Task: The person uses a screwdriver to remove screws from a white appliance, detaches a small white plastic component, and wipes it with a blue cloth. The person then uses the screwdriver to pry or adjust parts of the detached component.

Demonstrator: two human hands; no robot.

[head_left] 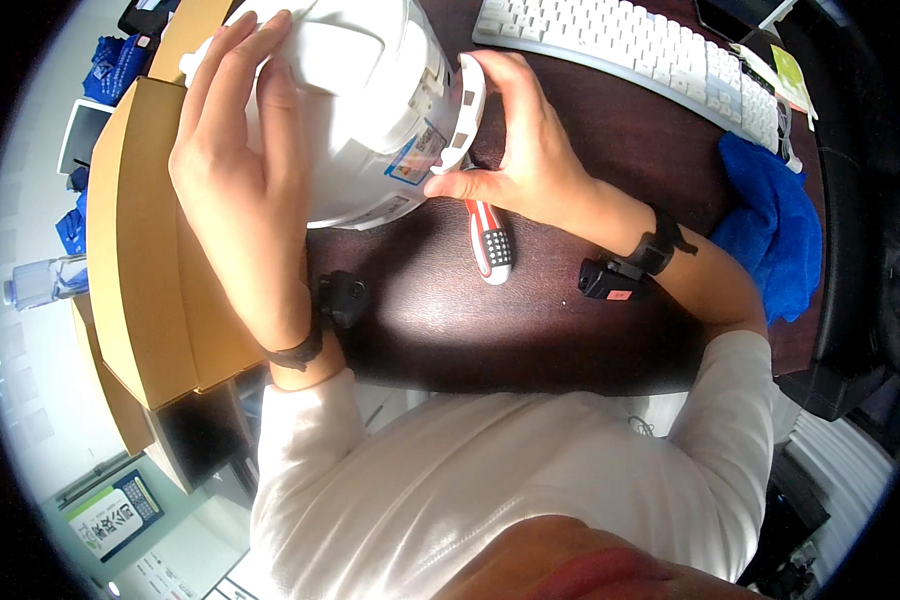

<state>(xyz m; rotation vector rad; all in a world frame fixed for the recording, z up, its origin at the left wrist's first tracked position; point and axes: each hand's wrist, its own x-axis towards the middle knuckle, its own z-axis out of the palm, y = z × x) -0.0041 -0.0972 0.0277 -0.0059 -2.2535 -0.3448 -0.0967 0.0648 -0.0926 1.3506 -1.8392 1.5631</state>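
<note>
A white rounded appliance with a lid (335, 60), like a small rice cooker, stands at the far left of the dark table. My left hand (245, 150) lies over its left side and lid, fingers stretched out. Between the thumb and fingers of my right hand (530, 150) is a white curved plastic piece (467, 112) with dark slots, beside the appliance's right side. Whether this piece is still joined to the body I cannot tell. A label (410, 160) shows on the body. Just below my right thumb lies a screwdriver with a red and white handle (490, 245), its front end hidden.
A white keyboard (640, 60) lies at the far right of the table (420, 320). A blue cloth (770, 230) hangs by the right edge. Brown cardboard boxes (140, 250) stand along the left, with a clear plastic bottle (45, 280) beyond them.
</note>
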